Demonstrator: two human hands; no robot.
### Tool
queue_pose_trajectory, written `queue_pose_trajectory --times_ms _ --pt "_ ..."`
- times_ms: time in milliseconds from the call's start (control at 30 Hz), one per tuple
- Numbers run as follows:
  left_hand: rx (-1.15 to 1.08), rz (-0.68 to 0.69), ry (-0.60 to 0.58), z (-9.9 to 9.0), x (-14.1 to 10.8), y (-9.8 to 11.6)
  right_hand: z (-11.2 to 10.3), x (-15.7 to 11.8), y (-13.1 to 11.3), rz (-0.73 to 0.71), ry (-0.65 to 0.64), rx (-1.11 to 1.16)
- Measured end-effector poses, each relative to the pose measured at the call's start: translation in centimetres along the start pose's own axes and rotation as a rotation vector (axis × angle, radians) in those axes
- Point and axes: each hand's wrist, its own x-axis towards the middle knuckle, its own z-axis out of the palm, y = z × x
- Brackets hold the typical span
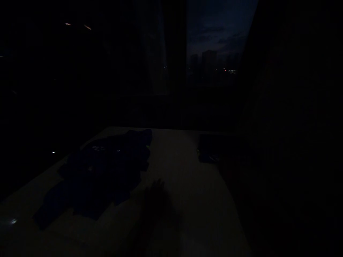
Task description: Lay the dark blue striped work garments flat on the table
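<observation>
The picture is very dark. My left hand [157, 195] is over the pale table, its fingertips faintly visible and slightly apart, with nothing seen in it. To its left, a heap of dark blue cloth [104, 175], which looks like a garment with a small pale print, lies spread and rumpled. At the right edge of the table is a dark folded bundle [207, 153] with a small yellow-green spot on its left end. A dim reddish shape beside this bundle appears to be my right hand [226, 166]; its fingers are lost in the dark.
The pale table [174, 150] runs away from me toward a dark wall. Beyond it, a window [221, 39] shows a dusky sky, building outlines and small lights. A few bright specks show at the left. The right side is nearly black.
</observation>
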Motion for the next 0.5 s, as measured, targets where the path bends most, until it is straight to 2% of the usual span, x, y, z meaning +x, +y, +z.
queue_pose_trajectory --times_ms 100,233,367,500 --pt "-0.036 -0.024 0.029 0.4 0.0 0.0 -0.9 -2.1 -2.2 -0.044 -0.002 0.009" --pt "-0.113 -0.020 0.078 1.0 -0.4 -0.1 -2.1 -7.3 -4.9 -0.093 0.001 0.014" --pt "-0.137 0.006 0.116 1.6 -0.9 -0.3 -3.0 -12.1 -6.3 -0.106 0.009 -0.011" --pt "-0.112 0.072 0.168 1.9 -1.4 -0.5 -3.4 -13.7 -7.0 -0.097 0.001 -0.039"
